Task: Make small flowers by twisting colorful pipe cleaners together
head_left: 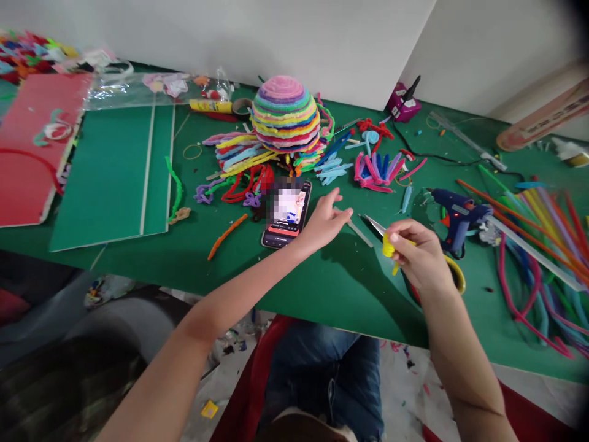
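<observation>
My left hand point(324, 222) reaches over the green table point(322, 288) with its fingers spread, beside a smartphone point(288, 213) lying flat. It holds nothing. My right hand point(416, 255) is closed on a small yellow pipe-cleaner piece point(390, 248), just above the table. Scissors point(375, 226) with yellow handles lie partly under that hand, their blades pointing left. A thin glue stick point(359, 232) lies between the two hands.
A striped multicolour dome point(286, 113) stands at the back, with loose pipe-cleaner pieces point(372, 166) around it. A blue glue gun point(458, 218) sits to the right, next to long pipe cleaners point(538, 245). Green sheets point(115, 172) and a red folder point(32, 147) lie left.
</observation>
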The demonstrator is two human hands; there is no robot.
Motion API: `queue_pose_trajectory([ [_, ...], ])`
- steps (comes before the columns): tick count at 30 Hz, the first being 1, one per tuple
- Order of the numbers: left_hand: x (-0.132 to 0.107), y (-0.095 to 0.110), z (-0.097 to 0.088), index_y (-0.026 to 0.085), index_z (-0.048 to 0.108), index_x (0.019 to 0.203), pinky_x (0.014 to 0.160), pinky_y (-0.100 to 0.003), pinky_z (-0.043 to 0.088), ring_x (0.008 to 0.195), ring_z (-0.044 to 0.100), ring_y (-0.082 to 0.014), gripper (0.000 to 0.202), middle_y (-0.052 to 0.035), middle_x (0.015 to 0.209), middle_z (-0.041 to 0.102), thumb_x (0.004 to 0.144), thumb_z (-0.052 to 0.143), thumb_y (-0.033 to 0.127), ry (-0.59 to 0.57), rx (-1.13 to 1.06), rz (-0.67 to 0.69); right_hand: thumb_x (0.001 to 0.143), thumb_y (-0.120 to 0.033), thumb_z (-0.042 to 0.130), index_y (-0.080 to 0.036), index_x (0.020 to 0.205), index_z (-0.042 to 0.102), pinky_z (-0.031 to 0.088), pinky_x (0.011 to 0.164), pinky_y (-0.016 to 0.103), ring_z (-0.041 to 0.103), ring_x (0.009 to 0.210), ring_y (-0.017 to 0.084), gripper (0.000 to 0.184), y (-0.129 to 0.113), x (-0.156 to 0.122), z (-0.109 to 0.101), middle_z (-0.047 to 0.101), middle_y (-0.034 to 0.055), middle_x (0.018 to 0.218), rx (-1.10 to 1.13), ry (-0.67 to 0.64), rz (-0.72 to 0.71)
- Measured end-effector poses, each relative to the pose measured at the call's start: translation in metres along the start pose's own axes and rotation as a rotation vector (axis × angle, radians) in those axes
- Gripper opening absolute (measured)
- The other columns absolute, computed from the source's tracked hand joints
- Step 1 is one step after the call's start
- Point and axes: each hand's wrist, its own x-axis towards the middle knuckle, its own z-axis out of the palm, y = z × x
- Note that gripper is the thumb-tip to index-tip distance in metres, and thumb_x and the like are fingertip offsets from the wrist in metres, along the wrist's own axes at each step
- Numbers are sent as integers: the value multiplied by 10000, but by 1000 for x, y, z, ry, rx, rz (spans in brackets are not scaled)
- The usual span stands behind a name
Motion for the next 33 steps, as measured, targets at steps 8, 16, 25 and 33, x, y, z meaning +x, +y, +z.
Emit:
queue_pose_trajectory([
  [8, -18, 13, 2, 164, 625, 1096, 531, -187, 448, 718, 606, -110, 441, -85, 925, 636, 915, 381, 485, -294, 84, 153, 758, -333, 683, -225, 865, 700, 550, 596, 277, 619, 633, 104, 153, 12, 4, 19, 679, 15, 837, -37, 72, -111],
  [16, -14, 6, 5, 120, 647, 1086, 451, -145, 439, 722, 638, -115, 330, -81, 848, 678, 824, 586, 311, -280, -43, 67, 732, -323, 706, -212, 825, 636, 544, 564, 275, 657, 671, 143, 161, 15, 3, 23, 680, 10, 762, -119, 197, -130],
  [25, -12, 12, 0, 123, 663, 982, 558, -187, 489, 773, 673, -136, 274, -78, 853, 705, 740, 687, 250, -328, -140, -50, 743, -307, 694, -208, 814, 675, 565, 597, 273, 657, 619, 120, 123, 12, 6, 19, 704, 1, 738, -108, 150, -169],
  [33, -7, 13, -1, 131, 645, 971, 578, -180, 478, 780, 677, -116, 224, -66, 892, 699, 774, 657, 236, -346, -181, -152, 765, -366, 675, -202, 835, 659, 473, 424, 204, 628, 520, 110, 179, 10, 5, 14, 666, -7, 633, -128, 136, -79],
])
